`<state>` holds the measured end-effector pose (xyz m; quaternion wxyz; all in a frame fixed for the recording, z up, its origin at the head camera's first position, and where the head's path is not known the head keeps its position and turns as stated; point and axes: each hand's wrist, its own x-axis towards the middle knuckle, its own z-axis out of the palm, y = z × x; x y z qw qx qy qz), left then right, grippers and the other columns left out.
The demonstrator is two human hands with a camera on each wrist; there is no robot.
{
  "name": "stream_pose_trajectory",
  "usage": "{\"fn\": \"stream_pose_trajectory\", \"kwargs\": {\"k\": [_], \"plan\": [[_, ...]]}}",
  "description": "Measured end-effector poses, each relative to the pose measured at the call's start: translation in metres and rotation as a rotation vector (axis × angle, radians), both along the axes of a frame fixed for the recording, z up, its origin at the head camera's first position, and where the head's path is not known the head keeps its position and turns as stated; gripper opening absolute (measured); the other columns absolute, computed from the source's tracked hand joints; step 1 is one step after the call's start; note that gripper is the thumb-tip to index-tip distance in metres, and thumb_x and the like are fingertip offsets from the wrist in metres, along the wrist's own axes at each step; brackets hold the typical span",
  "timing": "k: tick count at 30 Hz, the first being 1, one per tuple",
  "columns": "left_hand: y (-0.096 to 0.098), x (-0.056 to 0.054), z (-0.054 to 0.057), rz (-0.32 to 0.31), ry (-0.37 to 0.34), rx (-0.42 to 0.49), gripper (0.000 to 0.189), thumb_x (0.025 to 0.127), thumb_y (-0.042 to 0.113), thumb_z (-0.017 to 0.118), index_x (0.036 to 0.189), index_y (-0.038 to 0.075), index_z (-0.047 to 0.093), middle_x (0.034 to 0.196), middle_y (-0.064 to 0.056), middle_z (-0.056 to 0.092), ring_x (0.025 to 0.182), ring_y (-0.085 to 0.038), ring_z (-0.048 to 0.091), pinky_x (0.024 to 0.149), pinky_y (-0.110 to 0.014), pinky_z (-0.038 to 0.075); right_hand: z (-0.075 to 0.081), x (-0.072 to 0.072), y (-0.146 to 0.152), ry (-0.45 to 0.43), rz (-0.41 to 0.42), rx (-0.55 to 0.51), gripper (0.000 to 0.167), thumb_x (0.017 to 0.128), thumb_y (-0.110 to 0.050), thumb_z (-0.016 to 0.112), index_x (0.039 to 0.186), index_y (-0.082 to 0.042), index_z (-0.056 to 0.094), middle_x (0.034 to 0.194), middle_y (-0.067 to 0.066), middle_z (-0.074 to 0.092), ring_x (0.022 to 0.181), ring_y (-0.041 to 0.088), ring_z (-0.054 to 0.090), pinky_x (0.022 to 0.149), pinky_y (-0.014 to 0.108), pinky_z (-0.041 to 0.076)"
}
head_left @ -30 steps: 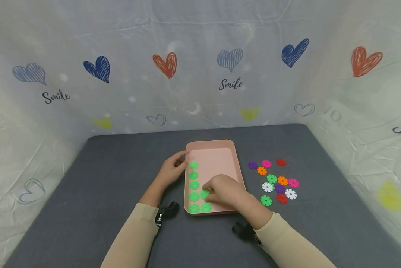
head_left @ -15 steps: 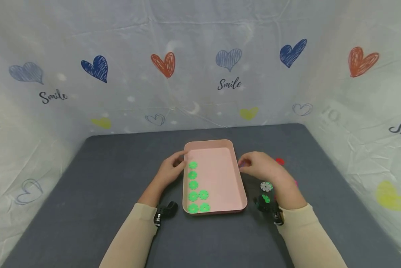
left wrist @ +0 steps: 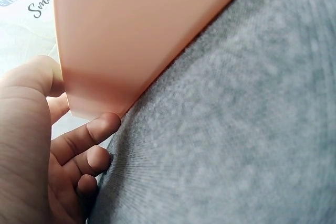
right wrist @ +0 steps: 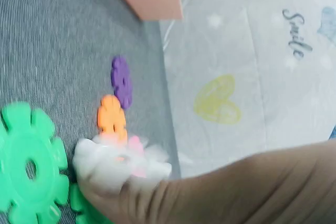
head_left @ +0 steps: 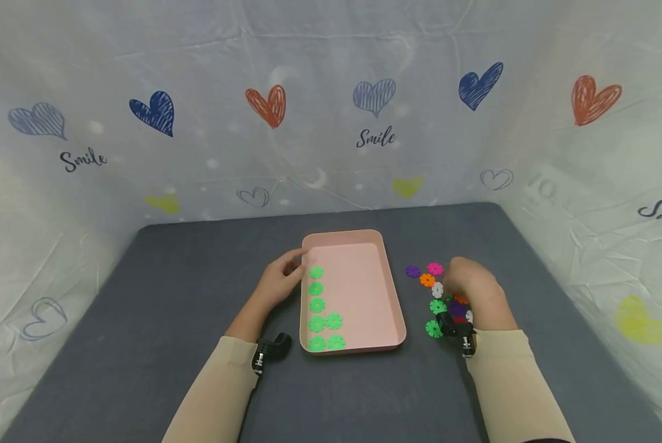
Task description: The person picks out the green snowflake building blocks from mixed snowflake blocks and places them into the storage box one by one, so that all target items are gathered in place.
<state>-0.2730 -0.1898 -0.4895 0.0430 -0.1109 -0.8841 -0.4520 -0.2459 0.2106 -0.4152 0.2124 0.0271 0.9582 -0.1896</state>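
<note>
My left hand (head_left: 280, 280) holds the left side of a shallow pink tray (head_left: 341, 236). In the left wrist view, the thumb reaches over the tray's rim, while a fingertip (left wrist: 109, 124) lies against the outer wall. Inside the tray, several green notched discs (head_left: 317, 305) form a column along the left side, with two more beside its near end. Over the loose discs to the right, my right hand (head_left: 475, 288) pinches a white notched disc (head_left: 438, 290). The white disc is blurred at the thumb in the right wrist view.
Several discs lie right of the tray: purple (head_left: 413, 272), pink (head_left: 435, 269), orange (head_left: 427, 280) and green (head_left: 434, 329); my right hand covers some. Dark grey cloth (head_left: 209, 271) covers the table. A pale curtain (head_left: 320, 55) with printed hearts stands around the back and sides.
My right hand leaves the green discs in the tray, passes over the purple disc, then moves right over the pile. The white disc is shifted up and tilted. My left hand stays on the tray.
</note>
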Motion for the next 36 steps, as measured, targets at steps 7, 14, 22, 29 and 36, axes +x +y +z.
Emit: {"fn": "stream_pose_trajectory", "kwargs": {"k": [7,14,22,29,36], "plan": [[-0.001,0.0,0.0,0.015,-0.002,-0.002,0.045,0.103,0.022,0.06,0.148,0.015,0.057,0.113,-0.014,0.07,0.085,-0.024,0.063,0.076,-0.043,0.048,-0.001,-0.002,0.008,-0.006,0.044,-0.144,0.03,0.088,-0.017,0.078,0.07,-0.01,0.055,0.067,0.002,0.049,0.059,0.018,0.047,0.057,0.035,0.043],[-0.001,-0.001,-0.003,0.023,-0.008,-0.005,0.043,0.104,0.024,0.059,0.147,0.017,0.058,0.111,-0.014,0.07,0.084,-0.024,0.062,0.076,-0.041,0.047,0.021,0.003,0.0,0.13,-0.023,-0.306,0.014,0.095,-0.012,0.071,0.098,0.001,0.069,0.076,0.009,0.063,0.061,0.02,0.058,0.059,0.036,0.05],[0.0,-0.001,-0.001,0.025,-0.002,-0.002,0.044,0.103,0.023,0.06,0.147,0.016,0.058,0.113,-0.013,0.07,0.086,-0.023,0.063,0.078,-0.043,0.048,0.046,0.013,-0.043,0.252,0.009,-0.588,0.046,0.099,-0.012,0.07,0.142,0.0,0.06,0.118,0.017,0.069,0.098,0.028,0.071,0.088,0.044,0.055],[0.001,-0.002,-0.001,0.013,-0.004,0.002,0.043,0.104,0.023,0.061,0.146,0.017,0.059,0.11,-0.013,0.069,0.085,-0.024,0.062,0.079,-0.044,0.048,0.039,0.025,-0.093,0.257,0.105,-0.704,0.045,0.092,-0.009,0.075,0.136,-0.006,0.067,0.113,0.01,0.069,0.095,0.02,0.069,0.078,0.034,0.051],[-0.001,-0.001,0.0,0.002,-0.004,-0.001,0.044,0.103,0.023,0.061,0.147,0.016,0.058,0.111,-0.013,0.069,0.085,-0.023,0.062,0.078,-0.042,0.048,0.007,0.035,-0.15,0.3,0.165,-0.65,0.034,0.083,-0.007,0.085,0.115,-0.006,0.073,0.084,0.001,0.065,0.072,0.016,0.066,0.068,0.031,0.053]]}}
